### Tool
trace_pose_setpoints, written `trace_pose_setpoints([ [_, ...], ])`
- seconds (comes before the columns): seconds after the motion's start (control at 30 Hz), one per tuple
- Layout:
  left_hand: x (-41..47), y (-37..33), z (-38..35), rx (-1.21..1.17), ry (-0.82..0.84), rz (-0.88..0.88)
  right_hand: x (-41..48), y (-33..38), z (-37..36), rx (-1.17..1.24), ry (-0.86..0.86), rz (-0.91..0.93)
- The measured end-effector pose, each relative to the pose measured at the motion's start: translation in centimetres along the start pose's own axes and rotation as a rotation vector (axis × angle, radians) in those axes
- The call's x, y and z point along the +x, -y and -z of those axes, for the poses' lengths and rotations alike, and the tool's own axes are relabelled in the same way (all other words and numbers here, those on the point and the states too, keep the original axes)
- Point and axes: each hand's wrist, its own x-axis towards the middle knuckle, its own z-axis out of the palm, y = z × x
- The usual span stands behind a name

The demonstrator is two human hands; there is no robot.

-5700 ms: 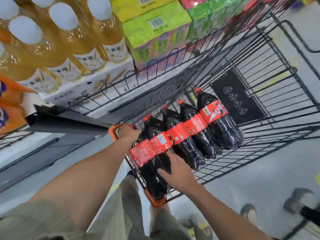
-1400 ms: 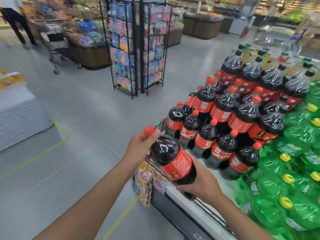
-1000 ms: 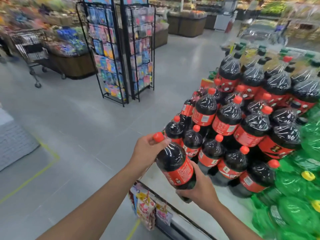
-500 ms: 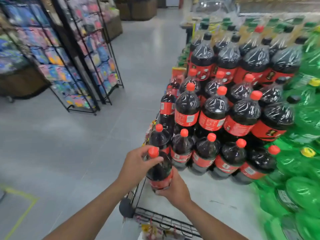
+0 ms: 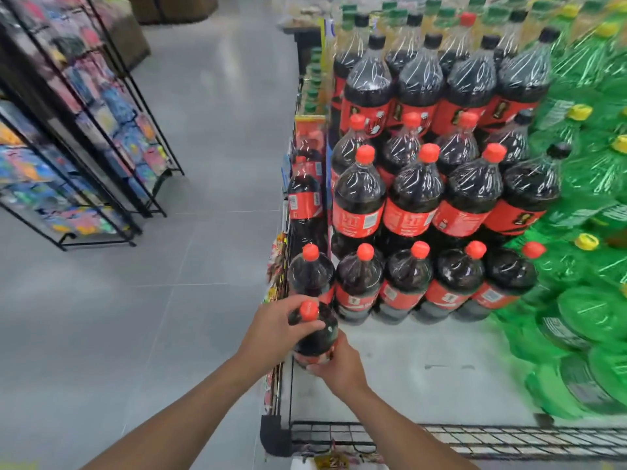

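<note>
Both hands hold one cola bottle (image 5: 315, 337) upright at the near left corner of the shelf (image 5: 407, 374) — the left hand (image 5: 274, 329) wrapped round its shoulder under the red cap (image 5: 309, 310), the right hand (image 5: 339, 366) curled round its lower body. Just behind stands a row of cola (image 5: 407, 283), with taller tiers beyond. Green bottles (image 5: 583, 300) crowd the right — a rack (image 5: 84, 147) stands far left.

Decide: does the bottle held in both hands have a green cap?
No: the held bottle wears a red cap, left hand at its neck, right hand lower down.
</note>
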Motion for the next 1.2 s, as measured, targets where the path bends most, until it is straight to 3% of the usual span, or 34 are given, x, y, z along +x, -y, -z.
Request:
trace_pose_setpoints([
  [0.53,2.1,0.1,0.0,0.053,0.045,-0.025,0.3,0.5,-0.8,0.105,-0.01,-0.048],
  [1.2,2.4,-1.6,0.7,0.323,0.079,-0.146,1.3,0.3,0.9,-0.11,0.03,-0.086],
])
